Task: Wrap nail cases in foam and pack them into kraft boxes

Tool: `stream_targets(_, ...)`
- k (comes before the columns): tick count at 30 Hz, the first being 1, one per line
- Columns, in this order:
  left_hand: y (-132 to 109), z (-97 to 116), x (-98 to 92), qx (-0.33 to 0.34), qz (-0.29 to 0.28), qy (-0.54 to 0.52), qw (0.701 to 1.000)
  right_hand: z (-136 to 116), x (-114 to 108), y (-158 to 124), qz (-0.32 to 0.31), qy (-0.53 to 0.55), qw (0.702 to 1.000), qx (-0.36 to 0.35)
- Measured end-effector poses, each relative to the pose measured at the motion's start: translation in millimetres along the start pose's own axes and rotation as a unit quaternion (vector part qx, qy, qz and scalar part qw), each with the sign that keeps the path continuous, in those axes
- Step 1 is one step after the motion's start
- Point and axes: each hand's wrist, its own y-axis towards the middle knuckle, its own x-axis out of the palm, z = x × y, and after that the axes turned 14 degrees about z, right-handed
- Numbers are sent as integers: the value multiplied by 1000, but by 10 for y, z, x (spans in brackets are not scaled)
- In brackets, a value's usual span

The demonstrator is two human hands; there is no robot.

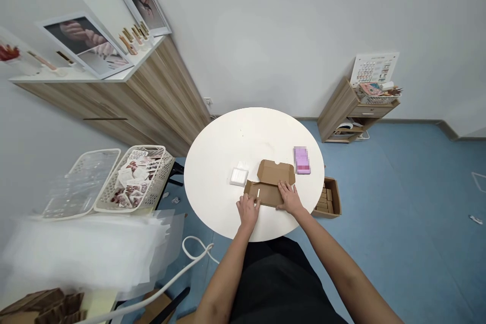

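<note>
- I judge the step in hand to be folding up the cardboard box (270, 183). It lies opened out between my two hands, with its lid flap lying out beyond my fingertips.
- My left hand (248, 210) is curled, fingers bent onto the box's left end flap. I cannot tell whether it pinches the flap or only presses it.
- My right hand (290, 198) is spread flat, palm down on the box's right end, gripping nothing.
- The next move, as I read it, calls for the right hand to pin the base while the left raises that side flap square along its crease.
- The near rim of the table (243, 131) runs just behind both wrists, so the box has little room toward me.
- Just beyond the left hand is a small white pad (239, 176), near the box. Beyond the right hand is a pink packet (301, 160), apart from the lid. The open room lies forward, past these two.
</note>
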Motion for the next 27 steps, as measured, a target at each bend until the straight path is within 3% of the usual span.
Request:
stream_targets(4, 103, 108, 97, -8, -40, 13, 999, -28, -37, 2, 1, 4, 1000, 4)
stream_targets(10, 201, 62, 169, 26, -51, 8, 998, -26, -23, 11, 1, 11, 1000, 4)
stream_targets(14, 230, 7, 165, 41, -11, -23, 999, -28, -27, 6, -2, 11, 1000, 7)
stream_targets(18, 350, -45, 165, 58, 40, -124, 990, -34, -48, 9, -11, 13, 1000, 11)
stream_targets(24, 505, -27, 213, 20, -55, -135, 989, -40, -59, 11, -10, 15, 1000, 11)
stream_targets(27, 493, 44, 244, 8, -68, -120, 990, -43, -51, 11, -2, 15, 1000, 9)
